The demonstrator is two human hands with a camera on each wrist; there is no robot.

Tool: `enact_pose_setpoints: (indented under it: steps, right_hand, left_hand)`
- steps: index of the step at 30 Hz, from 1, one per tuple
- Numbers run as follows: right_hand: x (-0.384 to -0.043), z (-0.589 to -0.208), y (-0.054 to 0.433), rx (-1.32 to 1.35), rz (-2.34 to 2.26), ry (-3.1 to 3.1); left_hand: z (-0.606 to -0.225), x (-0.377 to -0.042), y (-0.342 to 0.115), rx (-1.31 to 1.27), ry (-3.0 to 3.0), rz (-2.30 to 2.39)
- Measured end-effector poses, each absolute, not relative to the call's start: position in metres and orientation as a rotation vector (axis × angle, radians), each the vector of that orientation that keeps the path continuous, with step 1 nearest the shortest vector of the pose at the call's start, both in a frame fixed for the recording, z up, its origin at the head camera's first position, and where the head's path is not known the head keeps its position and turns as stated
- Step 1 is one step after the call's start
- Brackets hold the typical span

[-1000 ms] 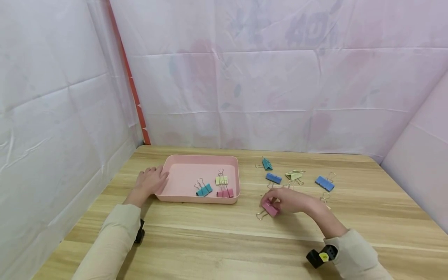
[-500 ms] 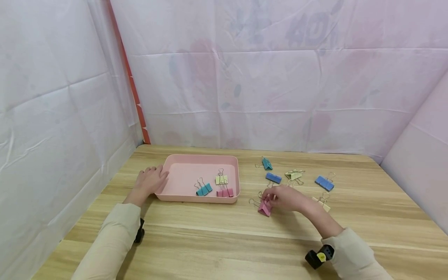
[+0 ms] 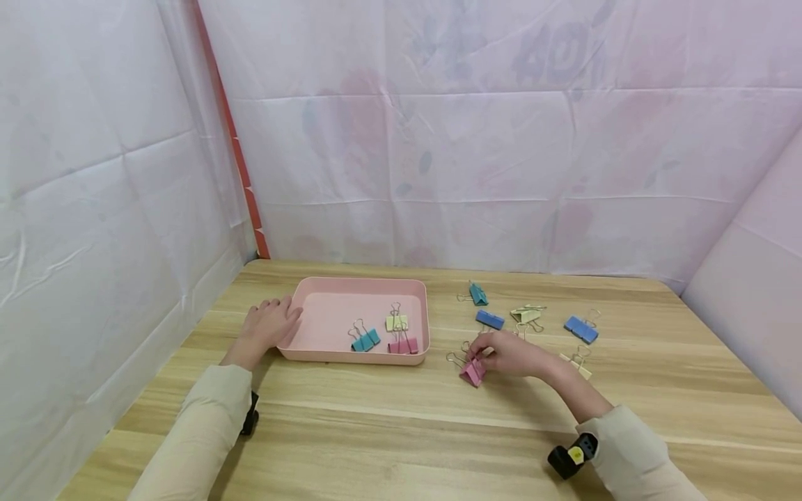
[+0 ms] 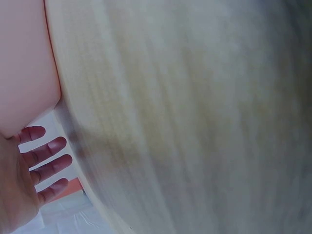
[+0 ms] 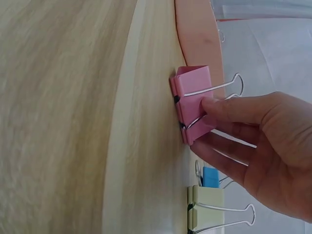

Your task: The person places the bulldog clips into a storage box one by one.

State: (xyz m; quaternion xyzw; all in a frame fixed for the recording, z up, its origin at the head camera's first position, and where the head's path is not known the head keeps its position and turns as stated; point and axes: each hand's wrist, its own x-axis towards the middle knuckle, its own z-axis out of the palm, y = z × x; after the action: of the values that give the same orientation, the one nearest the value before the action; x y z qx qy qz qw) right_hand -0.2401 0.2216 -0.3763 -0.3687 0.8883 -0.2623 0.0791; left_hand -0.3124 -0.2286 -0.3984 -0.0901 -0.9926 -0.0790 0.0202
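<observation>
Closest in are two beige sleeves (image 3: pixel 633 452), each with a small black device (image 3: pixel 566 459) at the cuff, over a wood-grain desk (image 3: pixel 351 431). The right hand (image 3: pixel 515 355) has its thumb and fingers pinching a pink clip (image 3: pixel 473 376), just right of the tray; can't tell if it's touching the desk. Off to the right there's a yellow clip (image 3: pixel 584 371). Over on the left, the left hand (image 3: pixel 269 324) rests at the left rim of the pink tray (image 3: pixel 332 320), fingers loose and pretty much straight, not gripping anything. Tray's got three binder clips, all toward its right half: a second pink clip (image 3: pixel 404 346) by the near right corner, a teal one (image 3: pixel 367 339) left of it, and a pale yellow one (image 3: pixel 396 322) just behind the pink. Some wire handles (image 3: pixel 521 328) poke out behind the right hand, no clue which clip they're from. Farther back I count two blue clips (image 3: pixel 581 329), another yellow one (image 3: pixel 528 315) between them, and one more teal one (image 3: pixel 478 293) farthest of all. Past that, pale printed sheeting (image 3: pixel 476 153) with a red strip (image 3: pixel 232 136) far left.
</observation>
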Motion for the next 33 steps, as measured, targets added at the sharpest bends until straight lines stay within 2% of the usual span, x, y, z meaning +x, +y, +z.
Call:
enact_pose_setpoints:
  steps: [33]
  right_hand:
    - [-0.238, -0.3722, 0.2151, -0.964, -0.865, 2.782]
  left_hand:
    - [-0.3967, -0.3111, -0.2275, -0.291, -3.066, -0.241]
